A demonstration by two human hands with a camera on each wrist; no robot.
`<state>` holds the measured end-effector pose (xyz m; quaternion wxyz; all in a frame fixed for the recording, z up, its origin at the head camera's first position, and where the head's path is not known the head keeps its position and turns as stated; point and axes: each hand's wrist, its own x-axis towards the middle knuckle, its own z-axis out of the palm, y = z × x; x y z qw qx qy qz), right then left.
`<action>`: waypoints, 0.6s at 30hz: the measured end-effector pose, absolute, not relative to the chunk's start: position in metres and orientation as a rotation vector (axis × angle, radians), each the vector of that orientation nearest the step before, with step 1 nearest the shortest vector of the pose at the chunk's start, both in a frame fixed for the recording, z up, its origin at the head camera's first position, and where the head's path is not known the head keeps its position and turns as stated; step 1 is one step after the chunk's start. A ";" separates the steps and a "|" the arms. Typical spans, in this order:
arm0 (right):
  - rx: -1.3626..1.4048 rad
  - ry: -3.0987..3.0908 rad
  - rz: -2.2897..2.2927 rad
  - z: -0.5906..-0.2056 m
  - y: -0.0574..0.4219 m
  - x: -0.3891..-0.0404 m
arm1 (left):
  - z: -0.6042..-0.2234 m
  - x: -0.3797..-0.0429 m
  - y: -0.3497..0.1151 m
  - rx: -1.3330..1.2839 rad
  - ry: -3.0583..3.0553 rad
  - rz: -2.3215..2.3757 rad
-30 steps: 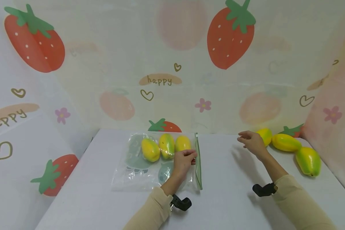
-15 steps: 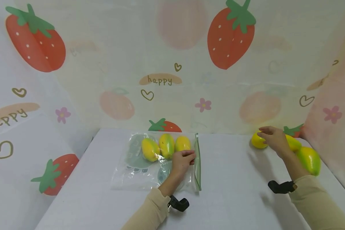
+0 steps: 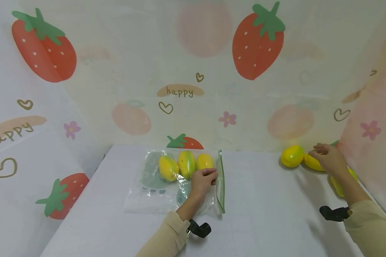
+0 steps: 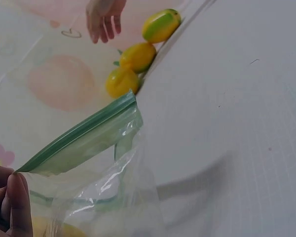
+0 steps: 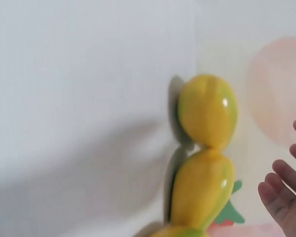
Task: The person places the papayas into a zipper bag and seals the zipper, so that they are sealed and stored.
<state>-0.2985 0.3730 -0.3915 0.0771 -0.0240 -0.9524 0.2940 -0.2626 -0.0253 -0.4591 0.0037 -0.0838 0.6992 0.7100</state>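
My left hand (image 3: 200,185) pinches the upper edge of a clear zip bag (image 3: 138,201) by its green zip strip (image 4: 79,129); the mouth gapes open in the left wrist view. Inside lie three yellow-green mangoes, the left one (image 3: 168,167), the middle one (image 3: 186,163) and the right one (image 3: 204,161), partly behind my hand. My right hand (image 3: 332,160), fingers loosely bent and holding nothing, hovers over three more mangoes at the back right. Of these, the leftmost mango (image 3: 292,156) shows whole, while my hand and arm partly cover the middle mango (image 3: 312,162) and the front mango (image 3: 337,186).
A white table (image 3: 260,214) carries everything. Behind it stands a pale backdrop (image 3: 141,64) printed with strawberries, with side panels left and right. The right-hand mangoes lie close to the back and right panels.
My right hand has moved right, from left of the loose mangoes to above the middle and front ones, uncovering the leftmost. My left hand has kept its grip on the bag, almost still.
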 end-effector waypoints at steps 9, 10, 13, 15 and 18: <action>-0.065 -2.865 0.731 -0.396 0.414 -0.283 | -0.459 -0.263 -0.027 -0.264 2.177 2.227; -0.079 -2.874 0.721 -0.396 0.417 -0.281 | -0.458 -0.262 -0.027 -0.265 2.177 2.223; -0.124 -2.911 0.672 -0.399 0.427 -0.275 | -0.459 -0.261 -0.027 -0.271 2.171 2.219; -0.186 -2.954 0.637 -0.400 0.434 -0.272 | -0.458 -0.261 -0.027 -0.270 2.161 2.222; -0.261 -2.992 0.589 -0.401 0.441 -0.269 | -0.458 -0.261 -0.027 -0.264 2.154 2.233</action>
